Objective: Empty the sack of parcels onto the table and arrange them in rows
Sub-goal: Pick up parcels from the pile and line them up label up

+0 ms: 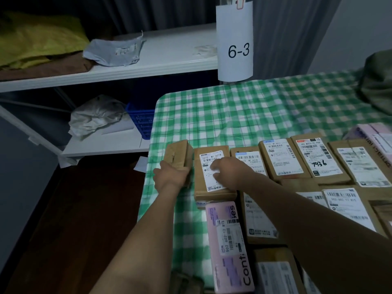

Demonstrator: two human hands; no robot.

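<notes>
Where a green-and-white checked cloth covers the surface (212,115), parcels (282,158) lie label-up in rows that run from its left part to the right edge, boxes touching side by side. A pink box (229,245) lies lengthwise at the left, just nearer than the far row. An olive sack (377,85) sits slumped on the far right corner, well apart from the rows. Left of the surface stands a white shelf unit (148,66) with a yellow cloth (38,39) and a crumpled grey bag (114,52) on the upper board, a crumpled white bag (95,115) and a blue basket (141,122) lower down. A sign reading 6-3 (235,43) hangs before a grey curtain (280,28).

Both arms reach forward, bare. The left grip (169,177) is curled round the near end of a small brown box (179,154) at the far row's left end. The right grip (227,170) rests on the labelled box (204,179) just beside it, fingers loosely bent with tips on the label, not closed round it.
</notes>
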